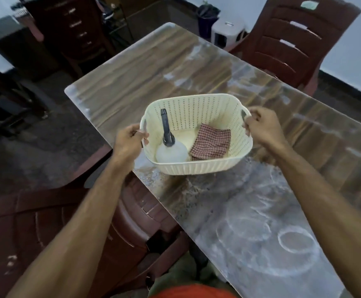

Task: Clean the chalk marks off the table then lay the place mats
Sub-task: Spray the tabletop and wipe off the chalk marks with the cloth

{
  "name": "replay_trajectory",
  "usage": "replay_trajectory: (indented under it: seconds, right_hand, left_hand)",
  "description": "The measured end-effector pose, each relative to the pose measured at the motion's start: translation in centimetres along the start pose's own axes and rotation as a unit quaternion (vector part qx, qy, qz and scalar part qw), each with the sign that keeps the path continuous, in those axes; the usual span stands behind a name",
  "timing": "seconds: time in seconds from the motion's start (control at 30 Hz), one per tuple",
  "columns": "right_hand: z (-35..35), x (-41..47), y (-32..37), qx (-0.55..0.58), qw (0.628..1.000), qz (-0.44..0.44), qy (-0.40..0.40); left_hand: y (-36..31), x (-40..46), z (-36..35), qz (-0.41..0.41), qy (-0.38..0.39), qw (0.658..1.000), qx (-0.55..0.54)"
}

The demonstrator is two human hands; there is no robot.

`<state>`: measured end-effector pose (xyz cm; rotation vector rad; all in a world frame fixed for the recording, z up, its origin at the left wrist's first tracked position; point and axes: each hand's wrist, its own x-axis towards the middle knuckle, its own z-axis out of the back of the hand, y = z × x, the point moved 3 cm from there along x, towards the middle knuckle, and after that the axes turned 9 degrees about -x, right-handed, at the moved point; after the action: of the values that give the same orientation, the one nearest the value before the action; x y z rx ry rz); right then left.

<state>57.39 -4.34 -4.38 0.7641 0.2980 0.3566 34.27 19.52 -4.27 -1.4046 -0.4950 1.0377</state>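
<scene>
Both hands, left (130,140) and right (259,123), grip the cream perforated plastic basket (196,108) by its end handles, its long axis spanning between them, the chalk-ringed glossy wood-grain counter (250,211) just beneath.

This looks like a home dining room: a long wood-grain table (145,67) under a clear cover fills the middle, dark red plastic chairs (291,41) stand around it, and a dark chest of drawers (76,29) sits upper left.
</scene>
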Motion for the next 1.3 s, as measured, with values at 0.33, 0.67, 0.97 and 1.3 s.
replay_trajectory:
  seconds: [0.33,0.67,0.97,1.3]
  right_hand:
    - [-7.4,11.8,9.2,-0.096,0.994,0.062,0.002]
    - [-10.8,14.4,9.3,-0.152,0.986,0.067,0.003]
    - [-11.3,13.8,8.4,-0.186,0.972,0.129,-0.058]
    - [-12.1,10.1,10.5,-0.263,0.919,0.290,-0.056]
  left_hand:
    - [-0.3,10.6,3.1,0.010,-0.087,0.996,-0.034]
    - [2.0,13.9,2.6,0.052,-0.129,0.989,-0.039]
    - [1.3,11.1,2.8,-0.074,-0.153,0.979,0.115]
    - [2.1,10.2,-0.2,-0.183,-0.024,0.912,0.367]
